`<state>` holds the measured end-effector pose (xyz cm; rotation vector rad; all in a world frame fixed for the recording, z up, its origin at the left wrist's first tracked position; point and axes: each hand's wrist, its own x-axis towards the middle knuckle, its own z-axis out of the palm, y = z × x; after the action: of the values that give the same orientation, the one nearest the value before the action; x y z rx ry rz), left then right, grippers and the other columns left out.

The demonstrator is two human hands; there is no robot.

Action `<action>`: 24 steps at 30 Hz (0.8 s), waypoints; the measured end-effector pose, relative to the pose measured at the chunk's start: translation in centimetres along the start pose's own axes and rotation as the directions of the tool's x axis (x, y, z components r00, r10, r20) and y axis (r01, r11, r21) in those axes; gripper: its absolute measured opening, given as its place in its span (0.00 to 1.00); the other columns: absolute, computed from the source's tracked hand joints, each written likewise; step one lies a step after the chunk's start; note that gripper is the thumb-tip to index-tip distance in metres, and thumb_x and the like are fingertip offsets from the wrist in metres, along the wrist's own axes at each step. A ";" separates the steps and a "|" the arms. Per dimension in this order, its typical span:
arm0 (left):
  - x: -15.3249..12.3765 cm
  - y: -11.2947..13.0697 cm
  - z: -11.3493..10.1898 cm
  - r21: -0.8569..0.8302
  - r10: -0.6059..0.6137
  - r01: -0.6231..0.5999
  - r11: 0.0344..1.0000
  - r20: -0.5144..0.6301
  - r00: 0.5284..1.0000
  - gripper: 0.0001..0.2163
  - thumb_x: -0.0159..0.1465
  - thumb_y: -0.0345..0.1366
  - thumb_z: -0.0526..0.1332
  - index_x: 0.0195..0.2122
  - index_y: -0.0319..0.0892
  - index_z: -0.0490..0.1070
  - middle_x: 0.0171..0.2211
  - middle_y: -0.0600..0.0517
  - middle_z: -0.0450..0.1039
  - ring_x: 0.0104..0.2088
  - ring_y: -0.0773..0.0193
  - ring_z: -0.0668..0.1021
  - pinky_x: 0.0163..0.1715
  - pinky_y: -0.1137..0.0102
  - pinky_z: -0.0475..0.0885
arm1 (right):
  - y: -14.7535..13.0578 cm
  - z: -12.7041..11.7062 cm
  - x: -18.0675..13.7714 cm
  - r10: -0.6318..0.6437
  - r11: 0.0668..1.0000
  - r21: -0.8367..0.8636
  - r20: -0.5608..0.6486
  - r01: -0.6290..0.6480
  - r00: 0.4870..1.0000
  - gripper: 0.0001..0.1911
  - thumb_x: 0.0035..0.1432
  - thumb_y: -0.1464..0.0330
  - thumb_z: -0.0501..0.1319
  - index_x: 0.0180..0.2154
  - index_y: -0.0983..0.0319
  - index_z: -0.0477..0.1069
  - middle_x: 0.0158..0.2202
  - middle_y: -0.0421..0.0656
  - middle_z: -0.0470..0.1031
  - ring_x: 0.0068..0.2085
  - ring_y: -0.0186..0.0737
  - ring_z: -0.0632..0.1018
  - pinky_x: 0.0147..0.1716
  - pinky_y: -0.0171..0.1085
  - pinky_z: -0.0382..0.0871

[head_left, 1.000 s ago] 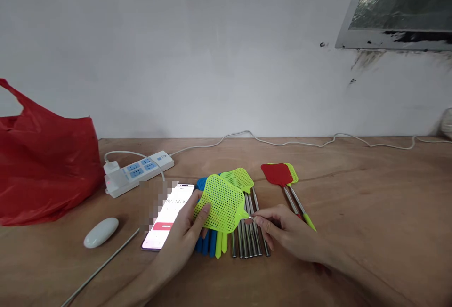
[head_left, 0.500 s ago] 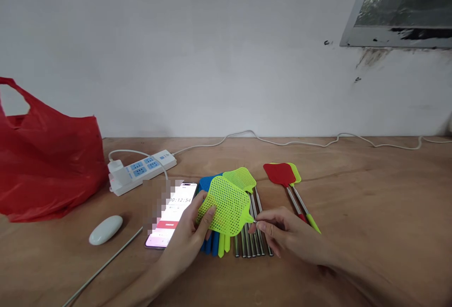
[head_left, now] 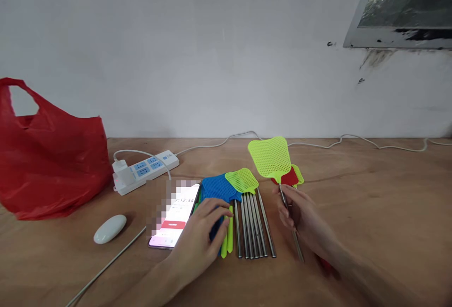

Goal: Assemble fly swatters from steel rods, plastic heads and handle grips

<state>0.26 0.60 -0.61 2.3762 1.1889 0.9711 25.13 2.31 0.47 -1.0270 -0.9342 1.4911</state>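
My right hand is closed round the thin metal rod of a lime-green fly swatter, whose mesh head stands raised above the table. Just behind that head lie a red swatter and another lime one, mostly hidden. My left hand rests with loosely curled fingers on a pile of blue and lime handles, holding nothing. A blue swatter head and a lime swatter head lie at the far end of that pile. Several bare metal rods lie side by side between my hands.
A lit phone lies left of my left hand. Further left are a white oval mouse, a white power strip with a cable, and a red plastic bag. A thin rod slants at the table's front.
My right hand has lifted the lime swatter off the pile and swung it right, with its head up. My left hand let go of the head and dropped onto the handles.
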 end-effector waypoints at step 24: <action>-0.3 0.4 0.4 0.103 0.084 -0.095 0.990 0.107 0.991 0.12 0.69 0.29 0.52 0.46 0.42 0.74 0.45 0.45 0.76 0.46 0.53 0.76 0.45 0.57 0.74 | 0.6 0.0 0.5 -0.102 0.994 0.013 -0.149 0.105 0.984 0.23 0.46 0.51 0.73 0.34 0.59 0.70 0.27 0.37 0.74 0.22 0.35 0.74 0.17 0.33 0.61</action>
<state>0.61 0.10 -0.81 2.5499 1.1322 0.8197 24.88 2.73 -0.13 -1.0439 -0.8514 1.3173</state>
